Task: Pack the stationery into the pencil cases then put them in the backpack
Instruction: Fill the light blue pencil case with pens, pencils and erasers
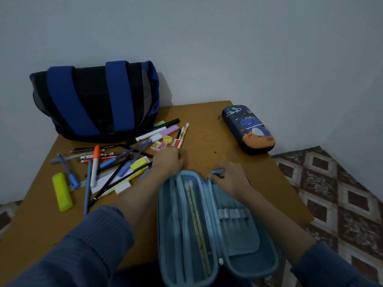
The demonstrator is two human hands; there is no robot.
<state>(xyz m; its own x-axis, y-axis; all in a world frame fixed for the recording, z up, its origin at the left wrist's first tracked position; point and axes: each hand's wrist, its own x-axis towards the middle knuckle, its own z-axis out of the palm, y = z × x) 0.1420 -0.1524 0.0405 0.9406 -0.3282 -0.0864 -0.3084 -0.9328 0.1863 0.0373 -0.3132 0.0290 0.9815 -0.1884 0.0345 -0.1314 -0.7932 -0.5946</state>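
Pencils [199, 206] are lying in the mesh pocket of the open blue pencil case [238, 235] at the near edge of the table [207, 137]. Right hand [230, 179] is pinching its far rim; left hand [166, 162] is reaching into the loose stationery [116, 162] beside the backpack [93, 100], fingers hidden, grip unclear.

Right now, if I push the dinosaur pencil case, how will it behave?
The dinosaur pencil case looks like a moulded hard shell, so it should probably stay stiff and slide, not fold. It lies flat, so rolling seems unlikely. It sits right at the table edge; a rightward push could drop it off.
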